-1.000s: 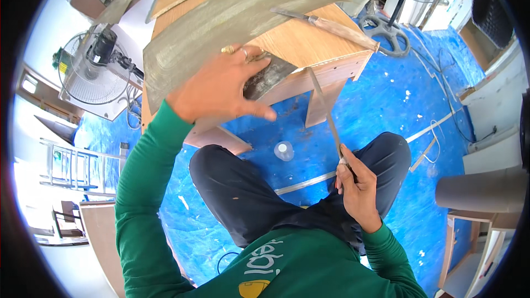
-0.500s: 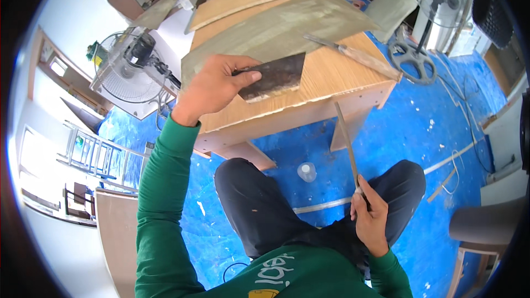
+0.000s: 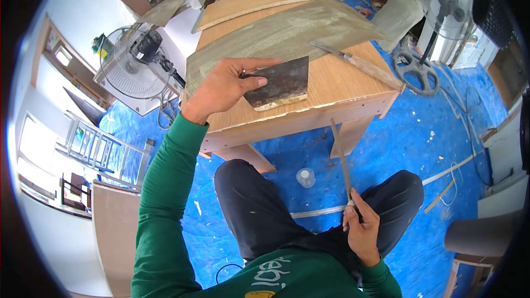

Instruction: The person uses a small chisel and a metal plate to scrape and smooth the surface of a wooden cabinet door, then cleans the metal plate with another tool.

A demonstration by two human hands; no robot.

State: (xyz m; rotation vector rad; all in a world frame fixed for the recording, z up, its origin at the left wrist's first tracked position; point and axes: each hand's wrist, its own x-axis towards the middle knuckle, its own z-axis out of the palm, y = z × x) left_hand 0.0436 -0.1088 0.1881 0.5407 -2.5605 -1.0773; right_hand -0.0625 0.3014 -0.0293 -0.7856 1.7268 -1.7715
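Over the near end of the wooden table (image 3: 353,94), my left hand (image 3: 223,85) is closed on the left end of a dark, flat rectangular plate (image 3: 282,84). Its near edge carries a pale, crusty layer. Low by my right knee, my right hand (image 3: 362,227) grips a long, narrow greyish strip (image 3: 343,157), perhaps a file; its far tip points up toward the table's front edge. On the tabletop, right of the plate, lies a tool with a worn wooden handle (image 3: 371,70) and a narrow metal blade (image 3: 327,48).
Beyond the plate lies a greyish-coated board (image 3: 287,27), with more wooden boards (image 3: 270,3) behind. Fans stand at left (image 3: 130,60) and right (image 3: 447,8). A clear plastic container (image 3: 305,177) sits on the blue floor sheeting (image 3: 276,143). An aluminium ladder (image 3: 105,149) is at left.
The dark plate has tilted slightly, showing more of its crusty near edge. My left index finger has stretched along its top. My right hand has shifted slightly left with the strip.
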